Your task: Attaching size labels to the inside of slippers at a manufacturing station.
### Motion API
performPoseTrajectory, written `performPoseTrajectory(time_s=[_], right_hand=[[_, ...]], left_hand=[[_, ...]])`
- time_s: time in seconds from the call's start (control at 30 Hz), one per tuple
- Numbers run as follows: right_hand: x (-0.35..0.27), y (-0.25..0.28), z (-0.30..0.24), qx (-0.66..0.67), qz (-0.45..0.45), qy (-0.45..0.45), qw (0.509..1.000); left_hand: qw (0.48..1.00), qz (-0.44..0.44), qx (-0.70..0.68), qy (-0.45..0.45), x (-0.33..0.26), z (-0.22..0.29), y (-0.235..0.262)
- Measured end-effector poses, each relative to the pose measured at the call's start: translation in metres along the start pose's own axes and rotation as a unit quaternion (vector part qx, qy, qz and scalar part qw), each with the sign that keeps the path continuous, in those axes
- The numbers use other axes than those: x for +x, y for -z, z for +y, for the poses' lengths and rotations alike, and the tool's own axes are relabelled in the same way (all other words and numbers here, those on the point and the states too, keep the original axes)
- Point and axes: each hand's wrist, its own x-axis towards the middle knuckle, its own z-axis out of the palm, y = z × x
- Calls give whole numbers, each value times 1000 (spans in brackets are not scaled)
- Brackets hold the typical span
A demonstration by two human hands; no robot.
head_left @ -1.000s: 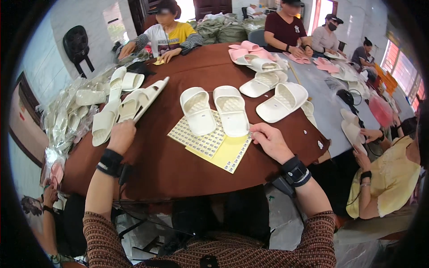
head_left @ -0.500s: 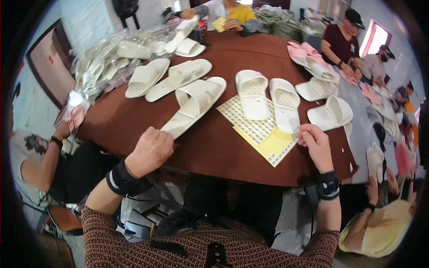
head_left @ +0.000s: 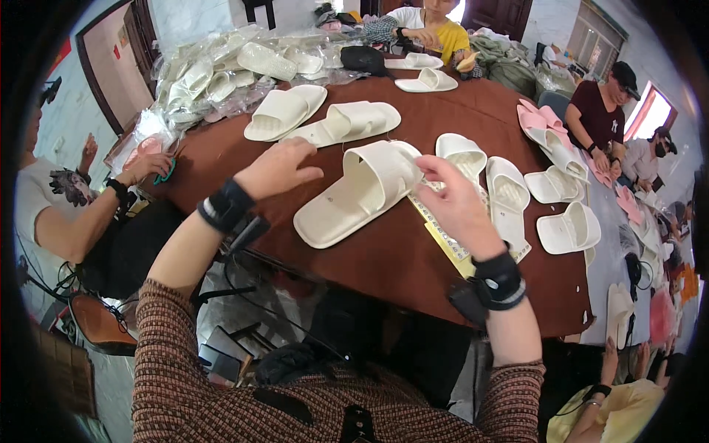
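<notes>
A white slipper (head_left: 332,214) lies in front of me, toe pointing away to the right, with a small mark on its insole. My left hand (head_left: 277,170) is beyond its left side, thumb spread, fingertips at the heel of another white slipper (head_left: 347,124); contact is unclear. My right hand (head_left: 461,210) is over the near slipper's toe end, thumb and fingers apart, with nothing visible between them. It partly covers a yellow-edged sticker sheet (head_left: 447,240). Two white slippers, one farther (head_left: 461,156) and one nearer (head_left: 508,196), stand just right of that hand.
Several bagged slippers (head_left: 214,74) are heaped at the far left. White slippers (head_left: 569,229) and pink ones (head_left: 543,118) line the right side of the brown-covered table (head_left: 354,269). People work around it; one at left has a hand (head_left: 151,168) by green-handled scissors (head_left: 166,173).
My left hand has left the near slipper's heel and moved outward to the slipper behind it. My right hand has come left from the sticker sheet's right edge. The view has shifted too.
</notes>
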Motion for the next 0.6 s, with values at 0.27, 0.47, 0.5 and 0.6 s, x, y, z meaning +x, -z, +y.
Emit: performPoseTrajectory(time_s=[0.27,0.47,0.5,0.6], right_hand=[[18,-50,35,-141,7,-3,990],[18,-48,36,-155,-49,-76,984],[19,-48,37,-150,-47,-79,984],[19,-47,43,-128,-48,-59,989]], left_hand=[[992,-89,-32,87,59,-84,-31],[978,-163,21,131,77,-104,-40],[972,-174,-3,154,77,-105,-39],[975,-172,-5,141,77,-101,-37]])
